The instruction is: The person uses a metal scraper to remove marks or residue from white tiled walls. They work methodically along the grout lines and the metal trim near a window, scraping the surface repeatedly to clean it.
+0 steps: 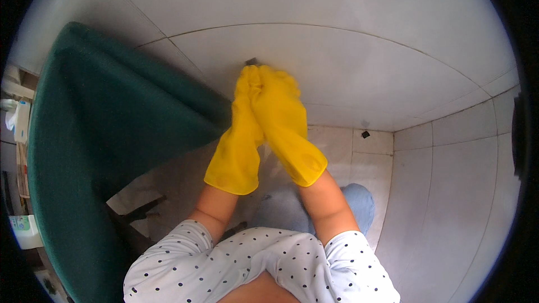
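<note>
Both my hands wear long yellow rubber gloves and are pressed close together against a pale tiled wall (pixel 359 73). Between the fingertips and the wall a small dark grey piece (pixel 251 62) sticks out; its kind is hidden by the gloves. My left hand (pixel 245 92) has its fingers closed around the lower end of this piece. My right hand (pixel 278 90) lies closed against the left one, its fingers bent near the tile, and seems to grip along with it.
A large dark green cloth (pixel 123 118) drapes over something at the left, close to my left glove. Behind it stand a white bottle (pixel 25 231) and a tissue box (pixel 21 120). A small black square (pixel 366 134) marks the floor tile by the wall. Another tiled wall (pixel 443 191) rises at right.
</note>
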The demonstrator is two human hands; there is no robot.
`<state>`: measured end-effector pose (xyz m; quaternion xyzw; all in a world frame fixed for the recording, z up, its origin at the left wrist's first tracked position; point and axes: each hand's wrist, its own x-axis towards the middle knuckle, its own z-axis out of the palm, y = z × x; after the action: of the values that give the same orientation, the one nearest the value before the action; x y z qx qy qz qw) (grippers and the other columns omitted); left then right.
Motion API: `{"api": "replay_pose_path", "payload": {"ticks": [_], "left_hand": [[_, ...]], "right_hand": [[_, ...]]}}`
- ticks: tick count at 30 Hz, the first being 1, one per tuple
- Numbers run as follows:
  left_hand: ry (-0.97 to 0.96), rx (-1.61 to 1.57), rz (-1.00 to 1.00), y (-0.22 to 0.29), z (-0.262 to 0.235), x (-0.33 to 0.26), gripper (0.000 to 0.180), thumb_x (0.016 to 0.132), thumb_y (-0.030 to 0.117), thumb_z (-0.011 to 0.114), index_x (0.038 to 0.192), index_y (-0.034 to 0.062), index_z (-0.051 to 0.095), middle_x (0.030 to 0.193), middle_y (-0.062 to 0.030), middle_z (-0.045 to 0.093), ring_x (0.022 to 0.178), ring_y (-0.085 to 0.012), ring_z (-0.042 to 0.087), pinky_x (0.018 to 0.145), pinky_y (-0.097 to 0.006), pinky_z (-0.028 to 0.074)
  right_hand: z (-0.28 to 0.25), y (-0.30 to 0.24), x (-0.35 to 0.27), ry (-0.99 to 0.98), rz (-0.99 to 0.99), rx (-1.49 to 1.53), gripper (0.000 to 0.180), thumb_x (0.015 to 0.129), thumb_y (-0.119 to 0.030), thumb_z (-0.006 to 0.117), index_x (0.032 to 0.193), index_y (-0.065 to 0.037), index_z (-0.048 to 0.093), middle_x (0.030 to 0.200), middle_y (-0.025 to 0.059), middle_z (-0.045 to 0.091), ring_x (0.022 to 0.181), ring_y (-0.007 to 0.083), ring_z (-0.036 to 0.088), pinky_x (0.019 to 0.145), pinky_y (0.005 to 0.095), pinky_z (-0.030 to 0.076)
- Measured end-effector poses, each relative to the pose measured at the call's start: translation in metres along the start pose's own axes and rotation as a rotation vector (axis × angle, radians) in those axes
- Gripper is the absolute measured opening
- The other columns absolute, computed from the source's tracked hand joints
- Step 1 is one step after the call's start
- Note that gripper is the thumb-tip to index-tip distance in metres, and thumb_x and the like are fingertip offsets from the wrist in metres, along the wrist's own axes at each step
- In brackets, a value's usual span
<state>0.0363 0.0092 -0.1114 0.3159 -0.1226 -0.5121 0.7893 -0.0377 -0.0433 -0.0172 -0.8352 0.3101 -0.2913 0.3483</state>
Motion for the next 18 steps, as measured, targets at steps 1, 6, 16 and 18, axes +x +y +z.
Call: {"api": "replay_pose_path", "payload": {"ticks": [1, 6, 16, 18], "left_hand": [[-0.013, 0.021, 0.003, -0.007, -0.002, 0.003, 0.056, 0.104, 0.054, 0.039, 0.144, 0.0149, 0.046, 0.147, -0.0121, 0.048, 0.133, -0.0301, 0.046, 0.117, -0.042, 0.029], [0.008, 0.399, 0.184, -0.035, -0.045, 0.012, 0.054, 0.105, 0.05, 0.039, 0.146, 0.0152, 0.044, 0.15, -0.0127, 0.045, 0.136, -0.0304, 0.043, 0.12, -0.042, 0.025], [0.356, 2.104, 0.536, -0.001, -0.052, -0.012, 0.056, 0.1, 0.037, 0.052, 0.146, 0.0067, 0.042, 0.15, -0.0187, 0.043, 0.139, -0.0405, 0.037, 0.12, -0.049, 0.02], [0.427, 2.04, 0.729, -0.011, -0.074, -0.005, 0.056, 0.099, 0.037, 0.053, 0.145, 0.0064, 0.043, 0.148, -0.0182, 0.045, 0.137, -0.0408, 0.039, 0.12, -0.049, 0.022]], "right_hand": [[-0.004, 0.007, -0.003, 0.028, 0.007, 0.007, 0.037, 0.102, -0.038, 0.047, 0.115, -0.007, 0.064, 0.114, 0.0221, 0.065, 0.108, 0.0443, 0.057, 0.094, 0.0531, 0.044], [0.025, 0.017, -0.002, -0.019, -0.084, -0.173, 0.035, 0.101, -0.037, 0.047, 0.109, -0.007, 0.063, 0.11, 0.0252, 0.065, 0.101, 0.0462, 0.058, 0.089, 0.0551, 0.043], [0.067, 0.013, -0.003, -0.135, -0.269, -0.12, 0.028, 0.099, -0.029, 0.054, 0.106, -0.004, 0.065, 0.101, 0.0211, 0.069, 0.097, 0.0434, 0.061, 0.088, 0.0516, 0.047], [0.068, 0.008, -0.004, -0.114, -0.245, -0.121, 0.028, 0.098, -0.029, 0.054, 0.105, -0.004, 0.065, 0.101, 0.0213, 0.069, 0.097, 0.0432, 0.061, 0.088, 0.0514, 0.047]]}}
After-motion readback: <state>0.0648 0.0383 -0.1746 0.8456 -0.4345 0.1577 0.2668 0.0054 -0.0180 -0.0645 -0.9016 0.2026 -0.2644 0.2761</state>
